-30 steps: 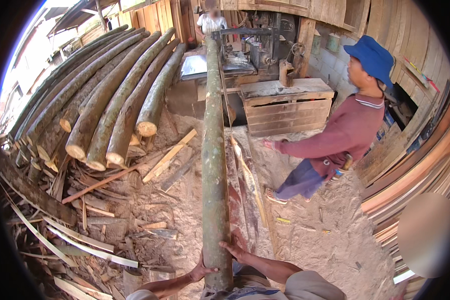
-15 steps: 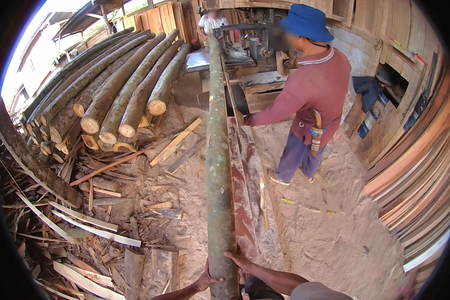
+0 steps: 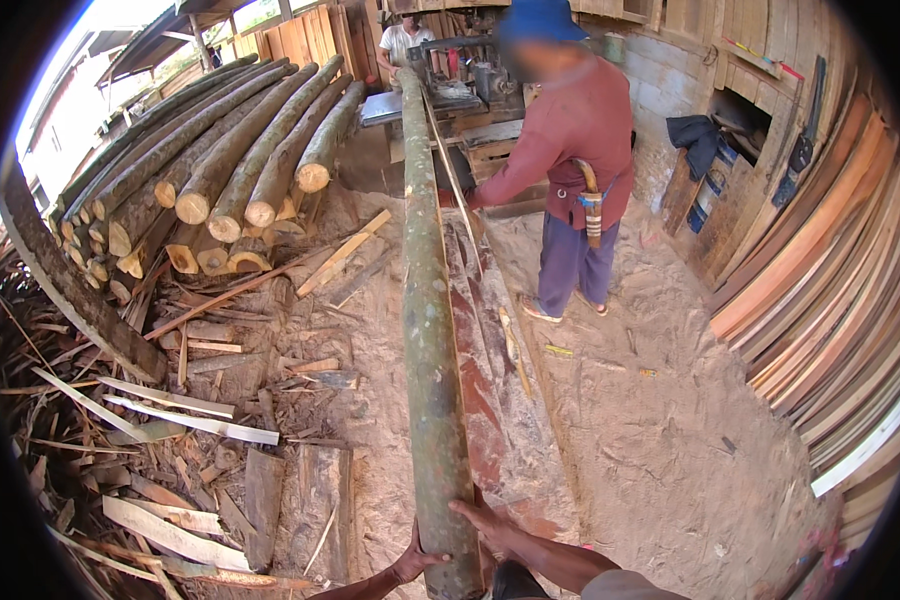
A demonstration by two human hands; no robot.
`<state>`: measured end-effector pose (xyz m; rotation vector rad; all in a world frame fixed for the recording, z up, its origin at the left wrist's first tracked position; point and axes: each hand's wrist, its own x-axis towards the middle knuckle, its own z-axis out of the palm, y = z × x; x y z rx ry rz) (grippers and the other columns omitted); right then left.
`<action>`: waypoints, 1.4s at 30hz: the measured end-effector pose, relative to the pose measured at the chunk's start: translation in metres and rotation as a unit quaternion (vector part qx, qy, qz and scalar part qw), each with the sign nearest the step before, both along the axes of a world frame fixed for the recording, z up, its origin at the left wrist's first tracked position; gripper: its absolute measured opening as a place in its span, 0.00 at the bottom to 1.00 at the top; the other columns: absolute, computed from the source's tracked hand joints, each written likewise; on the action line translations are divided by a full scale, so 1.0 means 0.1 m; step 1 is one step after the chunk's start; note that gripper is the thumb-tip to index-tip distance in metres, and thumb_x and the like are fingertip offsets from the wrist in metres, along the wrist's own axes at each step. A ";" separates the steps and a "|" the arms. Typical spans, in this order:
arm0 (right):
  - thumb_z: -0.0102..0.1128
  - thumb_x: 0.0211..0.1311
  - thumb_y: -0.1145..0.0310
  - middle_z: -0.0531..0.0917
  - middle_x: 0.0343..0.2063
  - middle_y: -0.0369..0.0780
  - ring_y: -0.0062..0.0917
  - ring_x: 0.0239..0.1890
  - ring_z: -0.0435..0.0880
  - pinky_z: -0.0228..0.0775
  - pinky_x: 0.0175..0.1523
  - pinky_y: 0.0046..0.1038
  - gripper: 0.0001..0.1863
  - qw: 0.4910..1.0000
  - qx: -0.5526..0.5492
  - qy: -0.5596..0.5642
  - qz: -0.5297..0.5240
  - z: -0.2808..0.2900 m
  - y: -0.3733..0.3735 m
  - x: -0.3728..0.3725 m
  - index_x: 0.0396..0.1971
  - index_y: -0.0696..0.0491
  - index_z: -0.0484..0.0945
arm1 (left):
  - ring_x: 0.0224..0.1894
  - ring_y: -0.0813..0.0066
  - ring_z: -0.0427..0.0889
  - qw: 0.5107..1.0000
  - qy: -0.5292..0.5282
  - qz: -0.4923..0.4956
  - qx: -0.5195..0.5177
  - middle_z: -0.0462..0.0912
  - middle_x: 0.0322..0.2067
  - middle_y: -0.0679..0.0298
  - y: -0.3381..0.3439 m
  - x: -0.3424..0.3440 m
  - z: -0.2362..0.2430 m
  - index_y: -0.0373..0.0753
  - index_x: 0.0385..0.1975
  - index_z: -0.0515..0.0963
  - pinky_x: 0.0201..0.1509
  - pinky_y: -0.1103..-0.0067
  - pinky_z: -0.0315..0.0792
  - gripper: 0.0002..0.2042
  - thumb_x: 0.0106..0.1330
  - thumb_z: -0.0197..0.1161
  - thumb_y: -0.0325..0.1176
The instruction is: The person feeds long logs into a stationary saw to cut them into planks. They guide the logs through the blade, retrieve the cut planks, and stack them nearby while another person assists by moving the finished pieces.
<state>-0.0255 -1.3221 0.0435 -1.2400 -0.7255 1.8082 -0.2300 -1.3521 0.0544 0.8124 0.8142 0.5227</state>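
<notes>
A long, bark-covered log point(image 3: 433, 330) runs from my hands at the lower edge to the sawing machine point(image 3: 460, 85) at the back. My left hand point(image 3: 416, 562) cups its near end from the left, fingers around the underside. On the opposite side, my right hand point(image 3: 482, 522) grips the same end, thumb lying over the bark. A person in a maroon top point(image 3: 580, 125) and blue hat stands right of the log, an arm stretched toward a thin slab point(image 3: 450, 165) beside it. What that person's hand grips is hard to make out.
Several logs point(image 3: 240, 165) are stacked at the left, with offcuts point(image 3: 190, 420) scattered before them. A leaning beam point(image 3: 80, 280) stands far left. Sawn boards point(image 3: 830, 310) line the right side. Another person point(image 3: 402, 45) is behind the machine. Sawdust covers the floor point(image 3: 660, 450).
My view has shifted, and the surroundings sit differently in it. The thin slab now stands further from the log near the machine. Both my hands keep their hold on the log.
</notes>
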 end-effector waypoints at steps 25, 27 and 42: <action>0.71 0.44 0.46 0.56 0.64 0.48 0.37 0.67 0.55 0.49 0.69 0.38 0.60 0.998 -0.025 -0.016 -0.051 1.11 -3.12 -0.64 0.67 0.56 0.41 | 0.65 0.62 0.58 0.994 -0.006 0.026 -0.109 0.53 0.64 0.57 -3.07 -0.45 0.63 0.48 0.69 0.30 0.66 0.67 0.60 0.58 0.46 0.71 0.19; 0.71 0.41 0.43 0.57 0.63 0.50 0.39 0.65 0.59 0.54 0.67 0.38 0.63 0.998 0.037 -0.010 -0.043 1.15 -2.92 -0.61 0.66 0.60 0.41 | 0.65 0.62 0.59 0.993 -0.006 0.037 -0.113 0.54 0.63 0.57 -3.01 -0.44 0.68 0.47 0.69 0.31 0.66 0.67 0.60 0.57 0.46 0.71 0.20; 0.62 0.49 0.38 0.62 0.61 0.47 0.35 0.63 0.62 0.57 0.64 0.37 0.54 0.997 -0.066 0.032 -0.020 1.79 0.77 -0.36 0.66 0.57 0.49 | 0.60 0.60 0.67 0.981 0.132 0.142 -0.012 0.63 0.59 0.53 0.64 -0.06 2.36 0.40 0.68 0.40 0.61 0.67 0.67 0.57 0.41 0.78 0.31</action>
